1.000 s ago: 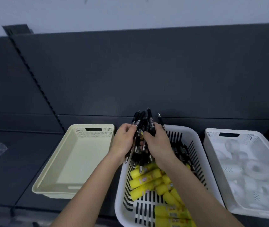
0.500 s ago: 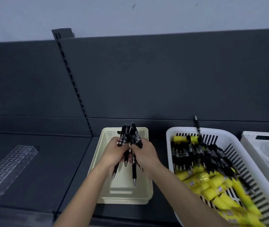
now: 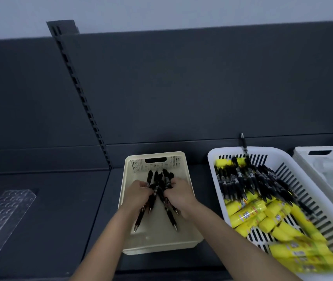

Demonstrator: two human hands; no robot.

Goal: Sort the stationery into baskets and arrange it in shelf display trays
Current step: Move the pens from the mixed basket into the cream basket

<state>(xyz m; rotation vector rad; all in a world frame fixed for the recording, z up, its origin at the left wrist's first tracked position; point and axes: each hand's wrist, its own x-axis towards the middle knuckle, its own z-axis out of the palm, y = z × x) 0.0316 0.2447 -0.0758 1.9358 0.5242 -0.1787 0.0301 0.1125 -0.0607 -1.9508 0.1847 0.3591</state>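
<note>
The bundle of black retractable plastic pens (image 3: pixel 160 182) is no longer held above the white slotted plastic basket (image 3: pixel 212 159). It is now moved leftward and lowered inside the cream rectangular plastic tray (image 3: pixel 155 155). Half a second earlier the bundle is held compact and nearly upright over this tray. Now it is laid back and splayed into two fans, with the tips toward the near edge. The left hand (image 3: pixel 139 191) and right hand (image 3: pixel 178 192) are lowered with it, each gripping one fan.
</note>
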